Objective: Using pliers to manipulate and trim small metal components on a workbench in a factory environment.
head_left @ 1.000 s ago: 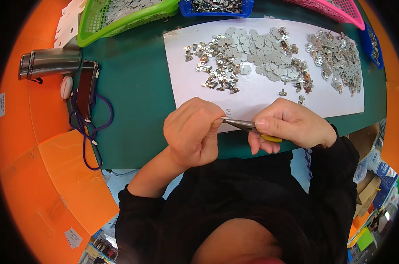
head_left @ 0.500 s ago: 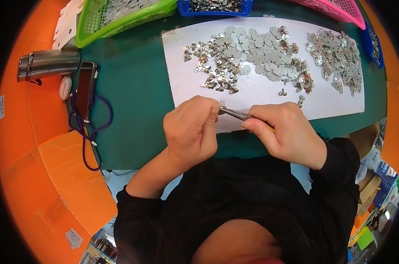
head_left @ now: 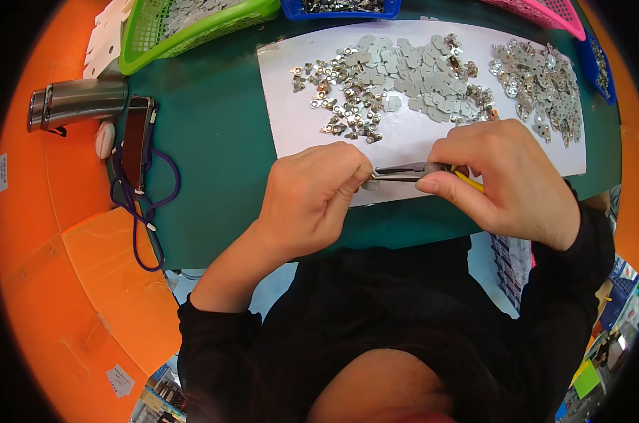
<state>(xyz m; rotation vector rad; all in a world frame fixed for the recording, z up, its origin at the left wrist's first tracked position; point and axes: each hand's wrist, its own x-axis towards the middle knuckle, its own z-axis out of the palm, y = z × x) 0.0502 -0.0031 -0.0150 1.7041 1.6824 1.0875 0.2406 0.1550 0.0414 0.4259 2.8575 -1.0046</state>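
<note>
Looking down through the head view: gripping pliers [head_left: 404, 171] in the right hand [head_left: 506, 180], with fingers and thumb around the tool and yellow showing at the handle, nose pointing left. Pinching a part [head_left: 369, 184], small and grey, in the left hand [head_left: 312, 197], right at the fingertips and mostly covered by them, so hard to make out its full shape. Apart, then, as hands go, each clamped on its own item. Showing a gap between the jaws, with tips right by the left fingertips; impossible to tell if biting on the part. All this over the near side of a white sheet [head_left: 291, 127] on the green surface [head_left: 214, 204]. Beyond, on that sheet: grey plates [head_left: 432, 92] in the middle, clips [head_left: 348, 116] to their left, a separate metal pile [head_left: 541, 88] to the right. Along the far side: a green basket [head_left: 214, 39], a blue bin [head_left: 340, 15], a pink basket [head_left: 548, 20]. Over to the left: a steel cup [head_left: 87, 99] and, near it, a dark phone [head_left: 133, 141] beside a looping purple cord [head_left: 173, 167].
</note>
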